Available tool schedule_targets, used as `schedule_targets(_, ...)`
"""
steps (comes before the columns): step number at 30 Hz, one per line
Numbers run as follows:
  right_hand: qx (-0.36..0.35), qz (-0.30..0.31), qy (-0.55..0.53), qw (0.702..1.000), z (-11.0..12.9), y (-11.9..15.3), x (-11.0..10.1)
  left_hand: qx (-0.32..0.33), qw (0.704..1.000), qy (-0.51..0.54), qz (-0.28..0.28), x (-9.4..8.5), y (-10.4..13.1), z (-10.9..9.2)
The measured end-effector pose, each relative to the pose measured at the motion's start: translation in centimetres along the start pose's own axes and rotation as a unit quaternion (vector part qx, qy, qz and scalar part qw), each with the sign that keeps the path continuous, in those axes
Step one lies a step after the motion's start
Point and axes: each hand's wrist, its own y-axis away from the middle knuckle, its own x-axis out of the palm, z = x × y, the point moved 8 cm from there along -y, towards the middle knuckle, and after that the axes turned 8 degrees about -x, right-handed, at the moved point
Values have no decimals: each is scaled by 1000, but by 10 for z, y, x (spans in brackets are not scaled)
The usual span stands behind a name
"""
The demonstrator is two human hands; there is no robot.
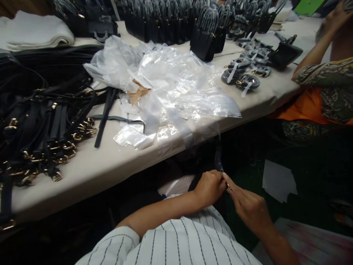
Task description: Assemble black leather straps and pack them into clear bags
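Over my lap, below the table's front edge, my left hand [210, 188] and my right hand [245, 204] meet, fingers pinched together on a black strap [218, 156]. Clear plastic seems to cover the strap, which runs up from my fingers toward the table edge. A small gold metal piece [228, 186] shows between the two hands. The strap's lower end is hidden by my hands. Above them, a heap of clear plastic sleeves [176, 84] lies on the table, with some hanging over the edge.
Black straps with gold buckles [59, 125] pile up at left on the table [91, 165]. Black handbags [202, 40] stand in rows at the back. Wrapped coiled straps [248, 81] lie at right. Another person's arm [317, 49] is at far right. Paper [278, 180] lies on the floor.
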Motion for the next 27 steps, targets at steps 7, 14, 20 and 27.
schedule_targets(7, 53, 101, -193, 975, 33, -13, 78, -96, 995, -21, -6, -24, 31, 73)
schedule_targets(14, 199, 94, -234, 947, 25, -25, 96, -120, 992, -3, -36, -35, 45, 106)
schedule_targets(20, 112, 103, -198, 968, 37, -40, 89, -80, 996, 1, -42, -34, 41, 104)
schedule_targets(27, 196, 58, -318, 926, 33, -36, 105, -41, 998, -30, -38, -35, 42, 100)
